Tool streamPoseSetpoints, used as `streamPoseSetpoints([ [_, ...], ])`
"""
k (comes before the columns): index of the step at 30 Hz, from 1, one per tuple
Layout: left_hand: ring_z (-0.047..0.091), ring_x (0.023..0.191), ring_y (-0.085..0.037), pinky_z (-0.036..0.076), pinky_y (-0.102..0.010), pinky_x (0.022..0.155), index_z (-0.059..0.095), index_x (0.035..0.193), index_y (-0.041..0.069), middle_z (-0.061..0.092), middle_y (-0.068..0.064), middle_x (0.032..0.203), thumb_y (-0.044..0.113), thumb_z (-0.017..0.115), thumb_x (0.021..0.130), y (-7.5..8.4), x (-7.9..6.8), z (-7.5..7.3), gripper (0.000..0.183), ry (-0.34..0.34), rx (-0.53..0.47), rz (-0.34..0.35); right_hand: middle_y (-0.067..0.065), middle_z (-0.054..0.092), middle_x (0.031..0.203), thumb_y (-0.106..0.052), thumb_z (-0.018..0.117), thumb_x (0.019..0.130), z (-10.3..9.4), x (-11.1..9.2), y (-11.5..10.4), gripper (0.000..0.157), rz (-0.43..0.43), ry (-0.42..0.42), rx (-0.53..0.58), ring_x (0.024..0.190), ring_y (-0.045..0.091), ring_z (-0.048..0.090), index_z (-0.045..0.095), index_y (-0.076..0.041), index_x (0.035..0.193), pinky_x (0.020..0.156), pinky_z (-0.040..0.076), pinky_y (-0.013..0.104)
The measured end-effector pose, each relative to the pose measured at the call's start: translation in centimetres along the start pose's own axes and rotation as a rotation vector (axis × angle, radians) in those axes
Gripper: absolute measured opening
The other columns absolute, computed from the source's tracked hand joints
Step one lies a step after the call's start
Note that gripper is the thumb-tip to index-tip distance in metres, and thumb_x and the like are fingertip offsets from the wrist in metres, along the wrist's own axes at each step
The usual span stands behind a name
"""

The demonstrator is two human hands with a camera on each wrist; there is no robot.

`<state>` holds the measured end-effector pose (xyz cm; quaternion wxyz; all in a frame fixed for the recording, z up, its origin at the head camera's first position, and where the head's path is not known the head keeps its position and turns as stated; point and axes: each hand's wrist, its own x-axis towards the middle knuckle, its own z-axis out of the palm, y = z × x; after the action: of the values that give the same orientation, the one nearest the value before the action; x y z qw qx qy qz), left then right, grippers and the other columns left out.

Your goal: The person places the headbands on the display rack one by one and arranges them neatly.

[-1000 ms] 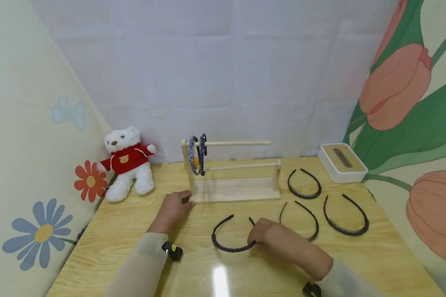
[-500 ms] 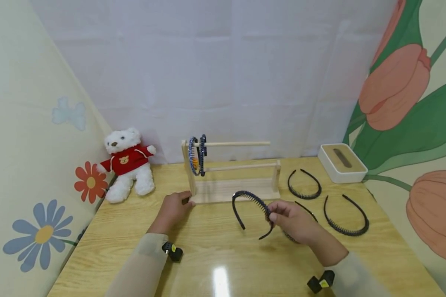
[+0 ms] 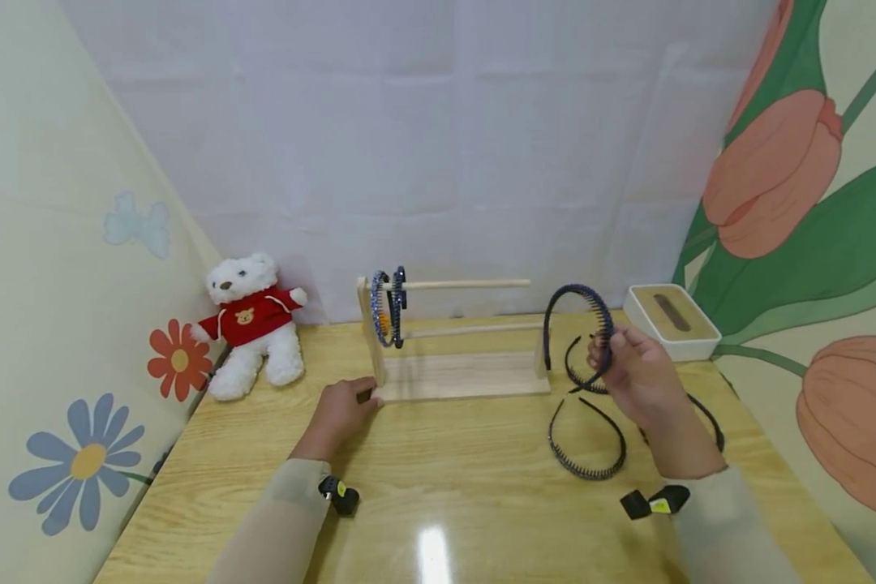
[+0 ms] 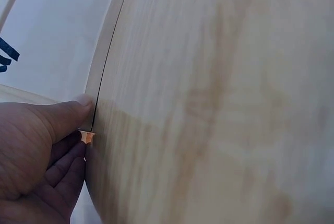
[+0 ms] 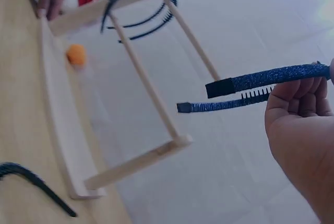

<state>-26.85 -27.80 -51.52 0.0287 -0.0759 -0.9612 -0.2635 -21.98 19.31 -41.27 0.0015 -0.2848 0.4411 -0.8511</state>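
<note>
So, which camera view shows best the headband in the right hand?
Head view: the held headband appears nearly whole. Right wrist shows both ends closer, but its arch is partly hidden. Left wrist: dark tips I cannot identify.

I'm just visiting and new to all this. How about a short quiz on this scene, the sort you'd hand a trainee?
1. Multiple choice: what does the right hand hold?
A) a pencil
B) a headband
C) a spoon

2. True or false: the left hand is touching the white box.

3. Fill in the blank: the teddy bear wears a ____ top.

Key:
1. B.
2. False; it is at the left end of the wooden rack's base.
3. Red.
</note>
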Motion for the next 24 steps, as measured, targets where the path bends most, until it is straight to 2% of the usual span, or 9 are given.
streamPoseSetpoints([
  [6, 0.074, 0.110, -0.035, 0.059, -0.056, 0.095, 0.078, 0.130, 0.007, 0.080, -0.017, 0.114, 0.016, 0.079, 0.101, 0.0, 0.0, 0.1, 0.031, 0.011, 0.004, 0.016, 0.001, 0.068, 0.104, -0.013, 0.055, 0.114, -0.5, 2.0, -1.7, 0.015, -0.124, 0.054, -0.019, 0.093, 0.012, 0.061, 0.068, -0.008, 0.111, 0.085, 0.051, 0.023],
  [9, 0.072, 0.101, -0.031, 0.059, -0.054, 0.091, 0.079, 0.124, 0.009, 0.079, -0.014, 0.105, 0.016, 0.080, 0.101, -0.1, 0.1, 0.1, 0.024, 0.015, 0.011, 0.019, 0.003, 0.069, 0.103, -0.012, 0.057, 0.113, -0.4, 3.3, -2.2, 0.013, -0.146, 0.109, -0.004, 0.092, 0.014, 0.062, 0.068, -0.006, 0.108, 0.085, 0.053, 0.022],
  [13, 0.069, 0.095, -0.030, 0.058, -0.053, 0.088, 0.079, 0.120, 0.010, 0.078, -0.013, 0.101, 0.017, 0.079, 0.101, 0.1, 0.3, 0.0, 0.021, 0.009, 0.024, 0.021, 0.005, 0.069, 0.100, -0.008, 0.057, 0.112, -0.2, 5.0, -2.5, 0.013, -0.140, 0.158, 0.031, 0.091, 0.016, 0.065, 0.069, -0.004, 0.107, 0.084, 0.057, 0.022],
  [16, 0.072, 0.103, -0.034, 0.059, -0.056, 0.094, 0.079, 0.125, 0.008, 0.079, -0.016, 0.107, 0.017, 0.079, 0.101, 0.1, 0.3, 0.0, 0.025, 0.003, 0.023, 0.008, 0.006, 0.070, 0.100, -0.007, 0.059, 0.111, 0.1, 6.2, -2.2, 0.012, -0.135, 0.169, 0.018, 0.090, 0.016, 0.066, 0.070, -0.004, 0.107, 0.083, 0.058, 0.023],
  [20, 0.073, 0.115, -0.038, 0.058, -0.059, 0.101, 0.078, 0.130, 0.008, 0.080, -0.018, 0.117, 0.017, 0.078, 0.102, 0.0, 0.1, 0.0, 0.030, -0.001, 0.020, -0.012, 0.004, 0.070, 0.096, -0.010, 0.064, 0.109, 0.5, 7.3, -1.1, 0.009, -0.100, 0.198, -0.032, 0.088, 0.014, 0.067, 0.072, -0.007, 0.103, 0.082, 0.059, 0.021],
  [24, 0.073, 0.114, -0.036, 0.058, -0.058, 0.101, 0.079, 0.127, 0.009, 0.079, -0.017, 0.116, 0.016, 0.078, 0.102, 0.2, 0.1, 0.0, 0.026, -0.004, 0.016, -0.009, 0.001, 0.071, 0.092, -0.012, 0.072, 0.104, 0.6, 7.9, 0.6, 0.006, -0.043, 0.243, -0.039, 0.085, 0.012, 0.067, 0.071, -0.008, 0.099, 0.081, 0.059, 0.020],
])
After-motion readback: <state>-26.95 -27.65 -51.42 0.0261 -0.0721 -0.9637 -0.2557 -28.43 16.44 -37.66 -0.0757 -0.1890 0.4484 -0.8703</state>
